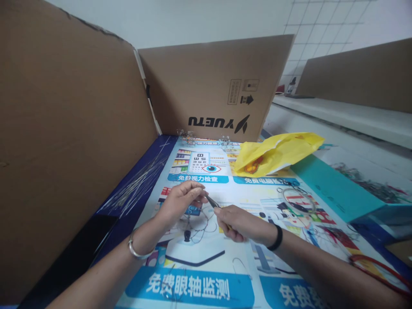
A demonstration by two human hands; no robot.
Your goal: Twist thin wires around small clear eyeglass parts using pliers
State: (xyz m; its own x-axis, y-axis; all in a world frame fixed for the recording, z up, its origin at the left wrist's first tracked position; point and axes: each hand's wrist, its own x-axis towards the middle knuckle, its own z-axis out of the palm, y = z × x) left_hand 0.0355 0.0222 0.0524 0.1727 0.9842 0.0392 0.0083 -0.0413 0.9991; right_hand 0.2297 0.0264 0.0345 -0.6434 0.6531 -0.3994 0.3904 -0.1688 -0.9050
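My right hand is wrapped round a pair of slim pliers, their jaws pointing up and left. The jaw tips meet the fingertips of my left hand, which is closed in a pinch. What those fingers hold is too small to make out. Below the two hands, thin bent wire shows in faint loops against the printed mat; whether it hangs from the fingers or lies on the mat, I cannot tell. More bent wire pieces lie nearer to me.
Straight wires lie along the left. Cardboard panels stand behind and at left. A yellow bag sits at the back right, beside a teal box with tangled wire. A wire coil and a red-handled tool are at right.
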